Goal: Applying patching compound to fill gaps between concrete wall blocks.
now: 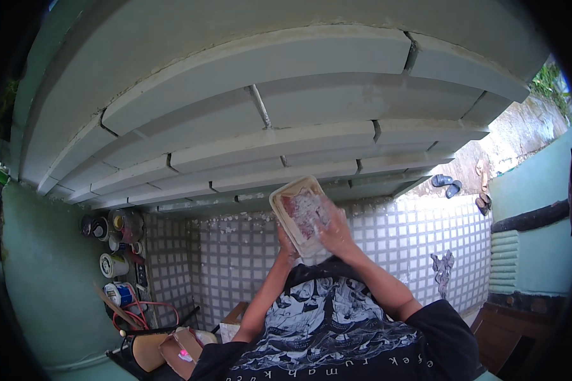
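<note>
A shallow rectangular off-white plastic tub (279, 202) is tilted in front of my chest. White paste or crumbs (306, 208) lie over its reddish inside. My left hand (287, 243) grips the tub at its near left side, with most of the fingers hidden beneath it. Over the tub's right half is my right hand (335, 230), reaching into the white stuff. Its fingers are smeared by motion, so whether they hold anything does not show. Just beyond the tub rises a wall of stepped white blocks (311, 143) with dark gaps between them.
White bits litter the checkered tile floor (375, 254) along the wall's foot. Buckets (113, 265) and jars line the left side, near a red hose (162, 306) and a cardboard box (177, 355). A crumpled cloth (442, 267) and blue slippers (448, 184) lie at right.
</note>
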The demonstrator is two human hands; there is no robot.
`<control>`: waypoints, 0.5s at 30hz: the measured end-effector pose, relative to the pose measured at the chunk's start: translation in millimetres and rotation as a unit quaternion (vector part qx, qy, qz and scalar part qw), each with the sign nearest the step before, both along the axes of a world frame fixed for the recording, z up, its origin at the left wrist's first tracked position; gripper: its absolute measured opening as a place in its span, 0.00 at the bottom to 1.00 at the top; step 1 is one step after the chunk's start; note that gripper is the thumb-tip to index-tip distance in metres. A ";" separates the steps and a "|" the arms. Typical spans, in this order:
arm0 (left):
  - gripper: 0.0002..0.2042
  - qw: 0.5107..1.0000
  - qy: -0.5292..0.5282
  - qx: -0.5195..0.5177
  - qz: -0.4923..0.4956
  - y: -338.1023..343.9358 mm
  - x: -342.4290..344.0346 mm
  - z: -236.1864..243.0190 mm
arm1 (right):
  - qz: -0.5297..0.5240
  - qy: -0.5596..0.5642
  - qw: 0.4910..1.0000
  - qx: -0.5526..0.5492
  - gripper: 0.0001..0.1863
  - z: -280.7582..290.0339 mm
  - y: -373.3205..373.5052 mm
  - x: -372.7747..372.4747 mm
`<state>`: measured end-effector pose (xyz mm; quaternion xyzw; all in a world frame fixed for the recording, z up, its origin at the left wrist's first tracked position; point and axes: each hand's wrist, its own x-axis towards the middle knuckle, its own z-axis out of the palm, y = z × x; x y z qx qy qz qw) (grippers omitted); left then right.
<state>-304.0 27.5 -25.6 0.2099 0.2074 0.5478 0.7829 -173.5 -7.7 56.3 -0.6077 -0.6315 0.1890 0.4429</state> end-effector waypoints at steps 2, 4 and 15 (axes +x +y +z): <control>0.29 0.999 -0.016 -0.025 -0.015 -4.0 5.0 14.1 | -0.014 0.055 0.997 -0.052 0.27 -1.2 -0.1 10.9; 0.30 0.997 0.016 -0.070 -0.019 -7.9 9.6 19.6 | -0.013 0.123 0.992 -0.037 0.26 -4.6 2.2 23.7; 0.29 0.991 0.091 -0.100 0.023 -40.7 -50.1 -46.4 | -0.051 0.485 0.873 0.028 0.19 -12.9 0.3 99.0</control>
